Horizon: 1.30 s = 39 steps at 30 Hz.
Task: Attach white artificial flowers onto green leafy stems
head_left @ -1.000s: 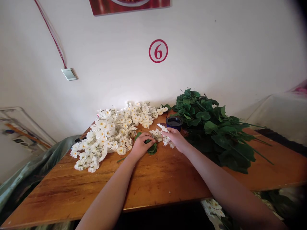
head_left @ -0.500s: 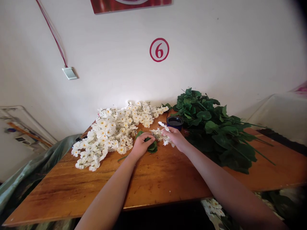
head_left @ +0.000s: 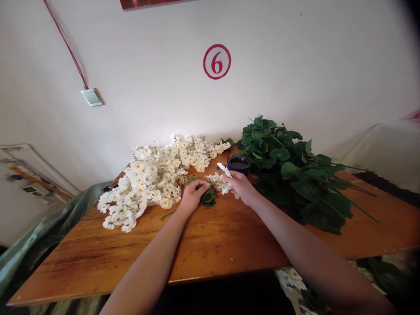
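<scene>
My left hand is curled around a green leafy stem that lies on the wooden table. My right hand is closed on a small sprig of white flowers held just above the table, close to the leafy stem. The two hands nearly meet at the table's middle back. Directly behind my right hand stands a small dark round cup.
A big heap of white artificial flowers lies at the back left, a pile of green leafy branches at the back right. The wall rises right behind the table. More flowers lie below the table's front edge.
Both hands have stayed on the same stem and sprig with only slight finger shifts; the view has tilted down a little.
</scene>
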Each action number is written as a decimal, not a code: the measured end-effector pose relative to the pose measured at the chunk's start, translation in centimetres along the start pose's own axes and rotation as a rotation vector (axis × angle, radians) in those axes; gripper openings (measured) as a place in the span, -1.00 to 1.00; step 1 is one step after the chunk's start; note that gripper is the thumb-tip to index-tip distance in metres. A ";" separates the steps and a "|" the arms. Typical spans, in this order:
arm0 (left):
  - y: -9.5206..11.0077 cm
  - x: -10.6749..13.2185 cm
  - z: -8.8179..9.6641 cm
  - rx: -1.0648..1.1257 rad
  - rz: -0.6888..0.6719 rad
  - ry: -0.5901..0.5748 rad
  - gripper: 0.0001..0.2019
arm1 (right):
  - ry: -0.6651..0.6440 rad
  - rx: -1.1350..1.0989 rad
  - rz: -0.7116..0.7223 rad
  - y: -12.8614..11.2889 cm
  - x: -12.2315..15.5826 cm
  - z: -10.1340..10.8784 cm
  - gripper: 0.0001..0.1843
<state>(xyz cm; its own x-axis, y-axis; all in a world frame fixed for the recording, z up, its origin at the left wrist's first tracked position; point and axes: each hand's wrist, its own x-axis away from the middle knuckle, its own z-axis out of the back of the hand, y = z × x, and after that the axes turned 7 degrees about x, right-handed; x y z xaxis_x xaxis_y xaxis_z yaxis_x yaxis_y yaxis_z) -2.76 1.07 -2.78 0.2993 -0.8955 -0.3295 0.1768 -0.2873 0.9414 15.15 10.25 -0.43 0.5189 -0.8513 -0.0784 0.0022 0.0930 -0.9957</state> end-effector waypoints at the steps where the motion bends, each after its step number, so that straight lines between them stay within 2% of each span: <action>1: 0.0 0.0 0.0 0.008 0.006 0.008 -0.72 | 0.002 0.001 -0.005 -0.1 0.0 0.0 -0.66; 7: 0.2 -0.3 0.1 0.069 0.018 0.054 -0.69 | 0.009 0.002 -0.055 0.0 0.0 0.0 -0.69; 9: 0.2 -0.2 0.1 -0.010 -0.004 0.025 -0.69 | 0.008 -0.003 -0.051 0.3 -0.1 -0.1 -0.71; 15: 0.6 0.5 -0.1 -0.338 -0.163 -0.172 -0.76 | 0.008 0.018 -0.033 1.4 -0.4 0.0 -0.73; 20: 1.1 0.6 -0.1 -0.483 -0.234 -0.222 -0.79 | -0.001 0.007 -0.044 1.5 -0.6 -0.2 -0.71; 24: 1.0 0.6 0.0 -0.560 -0.239 -0.227 -0.78 | -0.023 0.016 -0.029 1.6 -0.6 -0.4 -0.68; 27: 0.9 0.6 0.1 -0.598 -0.215 -0.172 -0.80 | 0.105 0.210 0.127 1.8 -0.3 -0.4 -0.64; 30: 0.9 0.6 0.3 -0.593 -0.182 -0.090 -0.83 | 0.315 0.457 0.464 1.4 0.5 -0.6 -0.60; 32: 0.9 0.5 0.5 -0.540 -0.150 -0.030 -0.84 | 0.382 0.538 0.642 0.7 1.1 -1.1 -0.67; 35: 0.5 0.2 0.7 -0.429 -0.074 0.034 -0.84 | 0.335 0.615 0.743 -1.2 1.4 -2.4 -0.81; 39: -0.5 -0.3 1.3 -0.371 -0.027 0.047 -0.82 | 0.100 0.800 0.732 -3.7 -0.5 -5.5 -0.86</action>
<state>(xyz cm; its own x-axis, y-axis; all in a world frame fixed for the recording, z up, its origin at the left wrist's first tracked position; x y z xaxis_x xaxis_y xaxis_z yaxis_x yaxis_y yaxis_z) -4.14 1.02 -3.11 0.3312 -0.8699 -0.3654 0.5106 -0.1604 0.8447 10.15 7.53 2.99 0.5493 -0.4874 -0.6788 0.2955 0.8731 -0.3878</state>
